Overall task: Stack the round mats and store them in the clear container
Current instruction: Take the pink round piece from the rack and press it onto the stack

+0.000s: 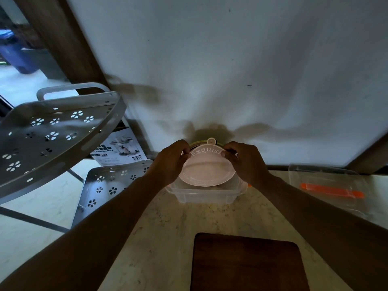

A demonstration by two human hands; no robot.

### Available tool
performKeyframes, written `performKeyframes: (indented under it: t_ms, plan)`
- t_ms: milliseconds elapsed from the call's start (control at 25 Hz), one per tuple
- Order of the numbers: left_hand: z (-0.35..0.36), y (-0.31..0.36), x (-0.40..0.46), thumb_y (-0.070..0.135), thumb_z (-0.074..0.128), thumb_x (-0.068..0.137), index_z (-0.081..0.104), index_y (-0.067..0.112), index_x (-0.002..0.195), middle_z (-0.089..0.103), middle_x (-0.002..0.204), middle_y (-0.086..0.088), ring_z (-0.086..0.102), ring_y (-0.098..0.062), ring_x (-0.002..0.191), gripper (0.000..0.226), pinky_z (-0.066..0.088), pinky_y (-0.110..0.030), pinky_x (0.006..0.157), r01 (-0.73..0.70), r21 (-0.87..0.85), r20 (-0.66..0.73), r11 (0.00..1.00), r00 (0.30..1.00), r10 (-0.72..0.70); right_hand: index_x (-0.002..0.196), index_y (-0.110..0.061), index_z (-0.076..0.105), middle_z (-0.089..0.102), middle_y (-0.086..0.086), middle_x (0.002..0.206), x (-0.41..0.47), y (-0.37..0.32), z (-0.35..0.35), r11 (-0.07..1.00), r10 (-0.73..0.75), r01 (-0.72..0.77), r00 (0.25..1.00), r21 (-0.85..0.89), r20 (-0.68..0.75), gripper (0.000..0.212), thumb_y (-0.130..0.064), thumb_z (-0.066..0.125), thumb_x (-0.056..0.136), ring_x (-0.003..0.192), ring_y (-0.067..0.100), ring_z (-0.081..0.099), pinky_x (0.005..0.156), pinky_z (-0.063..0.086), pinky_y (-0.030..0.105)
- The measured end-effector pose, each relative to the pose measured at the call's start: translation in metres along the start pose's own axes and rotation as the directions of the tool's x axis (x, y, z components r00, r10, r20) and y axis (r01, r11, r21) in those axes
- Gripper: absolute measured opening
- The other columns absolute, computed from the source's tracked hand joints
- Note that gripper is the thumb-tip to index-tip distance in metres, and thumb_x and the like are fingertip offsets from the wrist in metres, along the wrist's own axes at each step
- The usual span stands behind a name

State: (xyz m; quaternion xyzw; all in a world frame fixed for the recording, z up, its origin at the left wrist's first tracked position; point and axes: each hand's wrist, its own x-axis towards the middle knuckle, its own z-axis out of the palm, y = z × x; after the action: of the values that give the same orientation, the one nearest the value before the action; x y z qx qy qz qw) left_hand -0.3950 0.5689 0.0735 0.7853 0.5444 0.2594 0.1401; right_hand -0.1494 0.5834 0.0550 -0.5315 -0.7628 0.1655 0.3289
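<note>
A stack of round mats (206,170), pink one on top with white lettering and a small tab at its far edge, is held tilted over the clear container (204,195). Thin edges of other mats show behind the pink one. My left hand (171,162) grips the stack's left far rim and my right hand (244,162) grips its right far rim. The near edge of the stack dips inside the container, which stands on the marble counter near the wall.
A clear lid with an orange clip (331,191) lies on the counter to the right. A dark wooden board (247,263) lies at the near edge. A grey perforated metal rack (52,133) stands left of the counter, with a printed box (119,149) behind it.
</note>
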Motion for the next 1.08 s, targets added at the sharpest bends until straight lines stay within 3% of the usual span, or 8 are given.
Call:
performKeyframes:
  t_ms: [200,400,520,680,920,1080]
  plan:
    - [-0.003,-0.002,-0.001,0.019,0.057,0.096,0.053,0.017,0.094,0.061,0.086,0.004,0.054,-0.014,0.070,0.005,0.041,-0.025,0.060,-0.048,0.022,0.016,0.999,0.999,0.048,0.101,-0.017,0.072,0.074,0.002,0.089,0.003,-0.002,0.000,1.000,0.001,-0.001,1.000,0.000,0.010,0.014,-0.021,0.064,0.090,0.078,0.018,0.063,0.075,0.050,0.036]
    - [-0.009,-0.002,0.002,0.015,0.061,0.092,0.057,0.011,0.089,0.063,0.079,-0.004,0.056,-0.021,0.072,0.006,0.049,-0.041,0.066,-0.052,0.032,-0.041,0.998,0.998,0.054,0.099,-0.018,0.073,0.074,-0.002,0.091,0.006,-0.006,-0.003,0.997,0.033,-0.034,0.999,0.070,0.011,0.013,-0.023,0.068,0.088,0.078,0.010,0.060,0.076,0.048,0.027]
    - [-0.008,-0.004,0.005,0.014,0.062,0.092,0.058,0.011,0.097,0.067,0.081,-0.006,0.060,-0.023,0.075,0.007,0.050,-0.040,0.069,-0.019,0.032,-0.109,0.999,0.994,0.022,0.097,-0.017,0.073,0.073,-0.003,0.091,0.011,-0.010,-0.005,0.995,0.036,-0.035,0.999,0.099,-0.013,0.013,-0.023,0.071,0.085,0.080,0.009,0.061,0.075,0.046,0.022]
    - [-0.003,-0.004,0.011,0.019,0.059,0.095,0.064,0.014,0.111,0.073,0.096,-0.005,0.062,-0.022,0.087,0.018,0.046,-0.036,0.079,0.056,0.089,-0.144,0.994,0.989,-0.043,0.093,-0.015,0.072,0.069,0.001,0.088,0.017,-0.012,-0.002,0.997,-0.001,0.004,0.999,0.073,-0.045,0.011,-0.021,0.071,0.085,0.079,0.016,0.061,0.073,0.049,0.029]
    - [0.013,-0.007,0.018,0.016,0.059,0.094,0.068,0.015,0.102,0.073,0.097,-0.003,0.059,-0.019,0.083,0.012,0.039,-0.031,0.076,0.093,0.119,-0.188,0.988,0.980,-0.069,0.101,-0.014,0.068,0.065,0.003,0.094,0.013,-0.002,0.007,0.999,0.036,-0.034,0.998,0.027,-0.046,0.020,-0.025,0.070,0.084,0.085,0.019,0.060,0.077,0.050,0.037]
    - [0.020,-0.007,0.021,0.015,0.059,0.093,0.066,0.016,0.100,0.072,0.095,-0.003,0.060,-0.022,0.084,0.010,0.044,-0.033,0.074,0.122,0.061,-0.241,0.991,0.965,-0.104,0.111,-0.012,0.066,0.065,0.006,0.098,0.016,0.001,0.008,0.998,0.052,-0.052,0.999,-0.026,-0.007,0.031,-0.016,0.073,0.081,0.085,0.021,0.061,0.075,0.047,0.029]
